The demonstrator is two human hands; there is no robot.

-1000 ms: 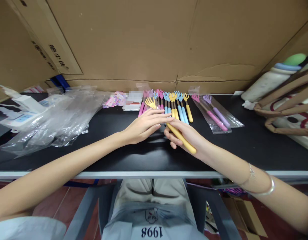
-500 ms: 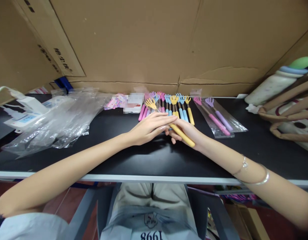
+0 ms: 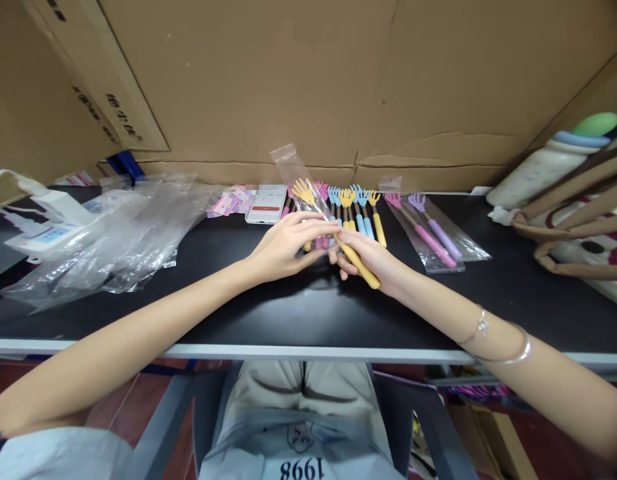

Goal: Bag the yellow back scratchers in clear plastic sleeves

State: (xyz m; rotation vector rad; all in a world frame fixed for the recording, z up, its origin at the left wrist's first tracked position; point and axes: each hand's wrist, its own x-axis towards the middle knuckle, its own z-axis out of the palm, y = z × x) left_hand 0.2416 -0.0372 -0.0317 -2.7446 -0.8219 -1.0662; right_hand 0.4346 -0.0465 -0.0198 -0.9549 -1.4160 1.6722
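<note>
Now the yellow back scratcher (image 3: 338, 235) sits partly inside a clear plastic sleeve (image 3: 294, 168), whose open-ended top stands up toward the cardboard wall at upper centre of the frame; half a second ago that sleeve lay flat and hardly showed, so the claw end has just gone into the bag or the bag has been lifted over it. The right hand (image 3: 371, 257) is closed around the yellow handle, near the middle of the frame. The left hand (image 3: 283, 245) has its fingers pinched on the lower part of the sleeve and the shaft, touching the right hand's fingertips. My judgement is that one piece is being bagged and is roughly half in.

Just behind the hands, a row of loose back scratchers (image 3: 353, 207) in pink, blue and yellow lies on the black table (image 3: 308, 313), claws toward the wall. To their right, two bagged scratchers (image 3: 431, 233), pink and purple, lie side by side. Left of the row is a phone (image 3: 265, 205) and some pink labels (image 3: 228, 200). A heap of empty clear bags (image 3: 113, 230) fills the left of the frame, with a white power strip (image 3: 48, 213) beside it. A tan-strapped bag (image 3: 573, 227) lies at the right edge.
</note>
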